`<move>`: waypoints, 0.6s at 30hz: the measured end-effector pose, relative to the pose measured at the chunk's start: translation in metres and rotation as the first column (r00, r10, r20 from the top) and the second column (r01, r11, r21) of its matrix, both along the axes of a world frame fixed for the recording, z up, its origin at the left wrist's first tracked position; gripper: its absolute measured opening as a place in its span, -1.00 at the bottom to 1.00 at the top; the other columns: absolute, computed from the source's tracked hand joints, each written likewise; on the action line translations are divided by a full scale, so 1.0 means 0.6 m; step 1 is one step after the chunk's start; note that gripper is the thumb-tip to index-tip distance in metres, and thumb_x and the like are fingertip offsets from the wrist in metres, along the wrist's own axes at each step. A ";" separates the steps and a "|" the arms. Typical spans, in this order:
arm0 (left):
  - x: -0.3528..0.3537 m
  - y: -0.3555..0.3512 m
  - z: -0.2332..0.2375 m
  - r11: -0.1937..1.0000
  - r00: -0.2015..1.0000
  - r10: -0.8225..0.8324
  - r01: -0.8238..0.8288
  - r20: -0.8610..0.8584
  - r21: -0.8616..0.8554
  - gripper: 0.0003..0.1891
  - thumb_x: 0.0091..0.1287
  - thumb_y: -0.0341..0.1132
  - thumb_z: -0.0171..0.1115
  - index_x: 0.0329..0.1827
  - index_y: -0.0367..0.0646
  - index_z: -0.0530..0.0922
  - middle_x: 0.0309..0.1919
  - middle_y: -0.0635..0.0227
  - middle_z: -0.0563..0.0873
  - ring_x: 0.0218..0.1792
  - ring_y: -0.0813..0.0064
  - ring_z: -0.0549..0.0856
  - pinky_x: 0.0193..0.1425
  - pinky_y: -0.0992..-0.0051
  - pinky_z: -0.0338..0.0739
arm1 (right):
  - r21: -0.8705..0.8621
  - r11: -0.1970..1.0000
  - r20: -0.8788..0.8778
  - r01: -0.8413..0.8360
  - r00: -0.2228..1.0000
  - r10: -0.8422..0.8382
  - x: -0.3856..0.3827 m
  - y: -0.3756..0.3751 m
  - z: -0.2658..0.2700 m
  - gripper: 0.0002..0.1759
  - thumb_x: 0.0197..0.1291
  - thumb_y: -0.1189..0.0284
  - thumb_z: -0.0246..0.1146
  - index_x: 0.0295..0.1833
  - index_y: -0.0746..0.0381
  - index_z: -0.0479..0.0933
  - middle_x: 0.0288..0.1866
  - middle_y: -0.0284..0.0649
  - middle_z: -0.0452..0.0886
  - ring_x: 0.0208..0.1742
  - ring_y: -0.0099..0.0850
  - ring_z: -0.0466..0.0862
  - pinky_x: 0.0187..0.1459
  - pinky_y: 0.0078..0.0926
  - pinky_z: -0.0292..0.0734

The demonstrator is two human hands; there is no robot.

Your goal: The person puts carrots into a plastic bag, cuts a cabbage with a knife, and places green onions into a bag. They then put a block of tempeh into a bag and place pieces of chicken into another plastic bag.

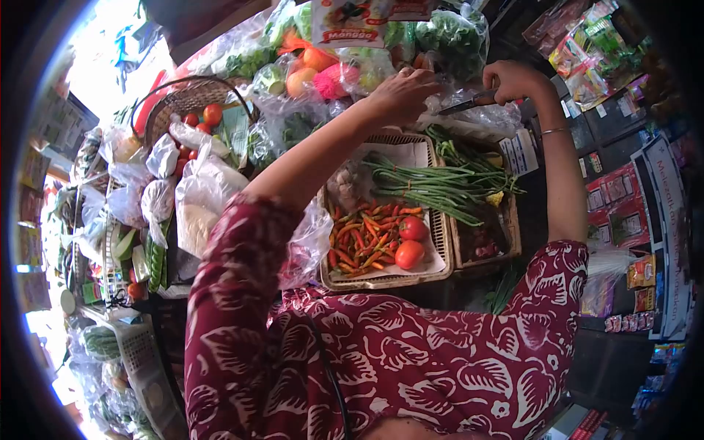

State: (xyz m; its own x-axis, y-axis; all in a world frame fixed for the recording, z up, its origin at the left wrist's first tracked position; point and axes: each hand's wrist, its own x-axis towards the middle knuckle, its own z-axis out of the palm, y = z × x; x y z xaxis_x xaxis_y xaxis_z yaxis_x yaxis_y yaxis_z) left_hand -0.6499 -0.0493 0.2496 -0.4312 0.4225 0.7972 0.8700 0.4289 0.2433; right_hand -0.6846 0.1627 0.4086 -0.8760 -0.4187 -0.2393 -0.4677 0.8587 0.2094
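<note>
My right hand (pixel 510 81) is closed around the handle of a dark knife (pixel 469 103), whose blade points left. My left hand (pixel 405 94) is near the blade's tip, over clear plastic bags; its fingers are bent and partly hidden, so I cannot make out what they hold, if anything. Below both hands, a wicker tray (pixel 389 282) carries orange-red chilies (pixel 364 238), two tomatoes (pixel 411 254) and garlic (pixel 350 183). Long green beans (pixel 433 185) lie across that tray and a second basket (pixel 513 227) on its right.
On the left are a handled basket (pixel 156 110) with tomatoes, bagged goods (pixel 198 194) and a white crate (pixel 150 367). Bagged leafy greens (pixel 451 44) and a hanging packet (pixel 350 23) are at the top. Small packets (pixel 616 209) line the right side.
</note>
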 end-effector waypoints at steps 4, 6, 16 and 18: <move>-0.074 0.017 -0.017 0.834 0.886 0.424 -0.301 0.189 -0.463 -0.78 0.13 -0.28 0.10 -0.17 -0.01 0.59 -0.20 0.27 0.61 -0.05 0.25 0.56 0.07 0.15 0.31 | -0.295 0.952 0.206 0.079 0.978 -0.018 0.014 0.018 0.026 -0.65 -0.31 0.55 0.34 -0.27 0.26 0.47 -0.37 -0.29 0.55 -0.32 -0.51 0.55 -0.34 -0.50 0.46; -0.105 0.015 -0.001 0.746 0.676 0.601 -0.281 0.427 -0.604 -0.83 0.14 -0.14 0.09 -0.34 0.13 0.65 -0.36 0.30 0.66 -0.14 0.26 0.61 -0.01 0.27 0.35 | -0.566 0.811 0.103 -0.147 0.964 0.247 -0.007 0.048 0.019 -0.72 -0.16 0.53 0.32 -0.26 0.25 0.45 -0.37 -0.38 0.52 -0.32 -0.62 0.51 -0.30 -0.62 0.41; -0.188 -0.010 -0.037 0.872 0.743 0.363 -0.484 0.562 0.078 -0.74 0.08 -0.07 0.25 -0.23 0.06 0.67 -0.41 0.27 0.70 -0.31 0.29 0.67 -0.15 0.30 0.53 | -0.630 0.693 -0.056 -0.351 0.910 0.410 -0.032 -0.070 -0.065 -0.70 -0.12 0.45 0.33 -0.21 0.23 0.46 -0.41 -0.34 0.54 -0.35 -0.56 0.53 -0.26 -0.59 0.42; -0.206 -0.009 -0.051 0.911 0.816 0.304 -0.400 0.491 0.102 -0.72 0.06 -0.12 0.25 -0.20 0.00 0.65 -0.33 0.24 0.69 -0.23 0.24 0.66 -0.17 0.30 0.53 | -0.545 0.748 -0.106 -0.378 0.916 0.386 -0.033 -0.111 -0.100 -0.68 -0.13 0.46 0.33 -0.21 0.25 0.44 -0.37 -0.26 0.55 -0.31 -0.46 0.55 -0.21 -0.52 0.42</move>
State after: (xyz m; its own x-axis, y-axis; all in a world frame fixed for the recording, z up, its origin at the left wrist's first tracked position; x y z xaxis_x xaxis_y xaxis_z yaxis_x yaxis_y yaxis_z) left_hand -0.7734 -0.0548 0.2187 -0.8531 0.0307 0.5209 0.4373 0.5866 0.6816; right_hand -0.7044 0.0963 0.3488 -0.6129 -0.7807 0.1221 -0.7809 0.5749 -0.2442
